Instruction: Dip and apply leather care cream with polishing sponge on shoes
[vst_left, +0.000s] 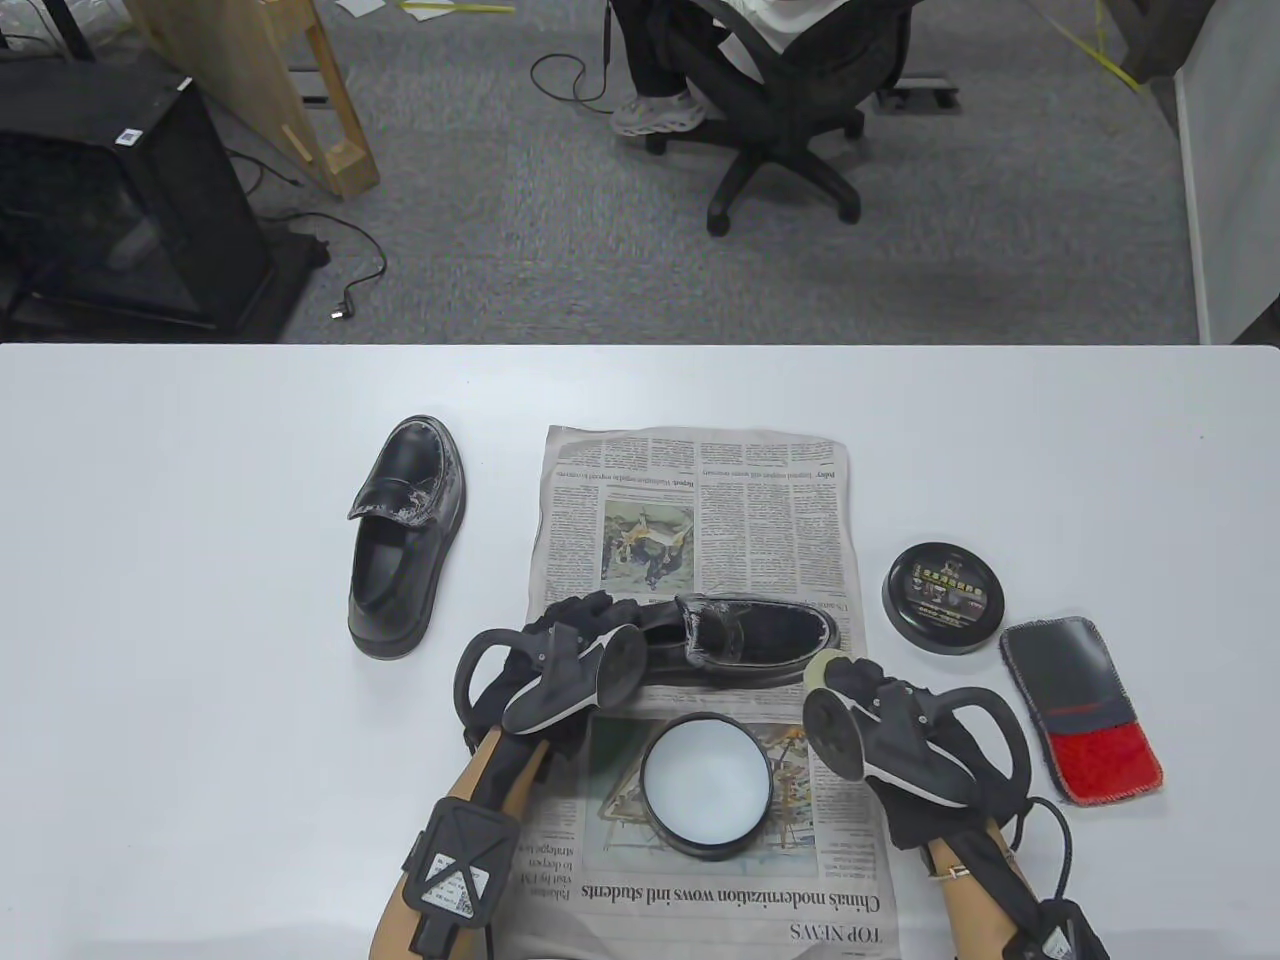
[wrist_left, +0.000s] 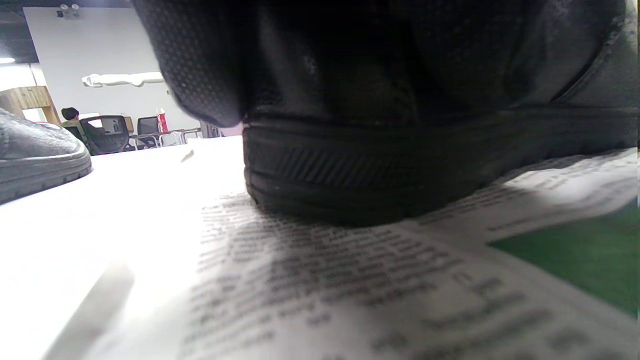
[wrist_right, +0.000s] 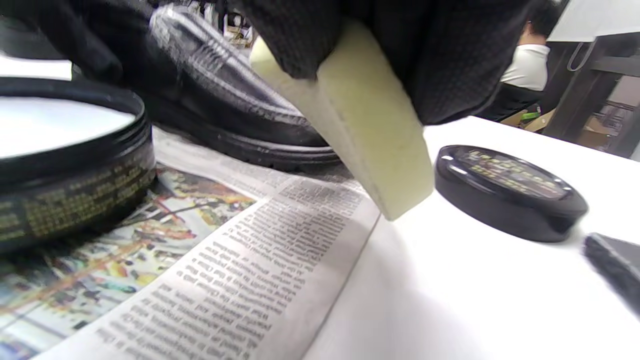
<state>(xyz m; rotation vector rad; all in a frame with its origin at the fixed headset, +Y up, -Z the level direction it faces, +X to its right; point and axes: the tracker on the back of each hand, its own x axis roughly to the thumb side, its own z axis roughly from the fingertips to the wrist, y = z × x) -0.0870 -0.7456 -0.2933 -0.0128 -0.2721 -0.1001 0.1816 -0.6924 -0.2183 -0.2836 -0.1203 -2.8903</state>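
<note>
Office room, grey carpet, white table.
Grey carpet floor (vst_left: 480, 250) lay beyond the white table (vst_left: 200, 500). A black office chair (vst_left: 790, 110) stood at top centre with a seated person's leg and pale sneaker (vst_left: 655, 112) beside it. A black cabinet (vst_left: 110, 190) sat far left, wooden frame (vst_left: 320, 100) next to it, black cable with plug (vst_left: 345, 300) on the carpet. A white panel (vst_left: 1225, 180) stood at right. Left wrist view showed a white wall (wrist_left: 115, 45) and distant chairs (wrist_left: 107, 132).

Black shoe (vst_left: 755, 640) on newspaper (vst_left: 700, 500), sponge (vst_left: 826, 672) at toe
</note>
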